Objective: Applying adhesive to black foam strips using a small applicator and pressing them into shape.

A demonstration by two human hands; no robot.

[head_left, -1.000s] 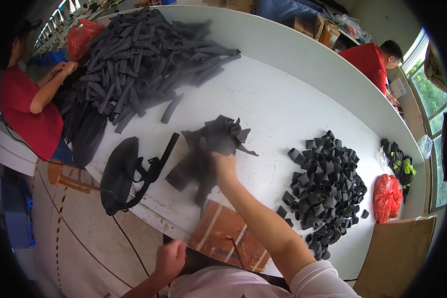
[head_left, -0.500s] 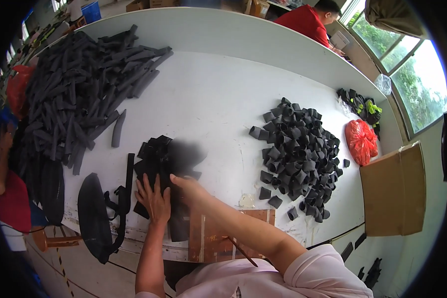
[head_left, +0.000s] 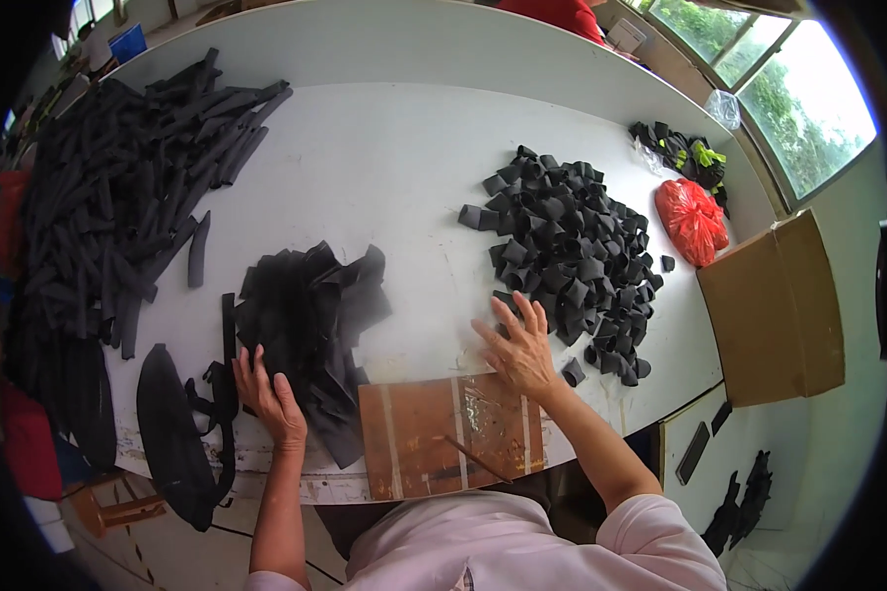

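A loose heap of flat black fabric pieces [head_left: 301,315] lies in front of me, left of centre. At its near left edge rests my left hand [head_left: 271,399], open, thumb and fingers apart. My right hand [head_left: 520,350] is open with spread fingers, beside the near left side of a pile of short black fabric tubes [head_left: 581,256]. I see nothing held in either hand. Between my forearms, a worn brown board [head_left: 414,433] with pale tape bands lies at the table's front edge, a thin brown stick [head_left: 478,459] on it.
Long dark strips [head_left: 128,187] are heaped at the far left of the white table [head_left: 384,148]. A black strapped piece [head_left: 172,433] hangs over the front edge. At the right are a red plastic bag [head_left: 692,222] and a cardboard box [head_left: 774,310]. A person in red [head_left: 557,15] is beyond the partition.
My right hand has left the black fabric pieces and moved right to the tube pile. My left hand has shifted to the heap's near edge. The view has tilted downward.
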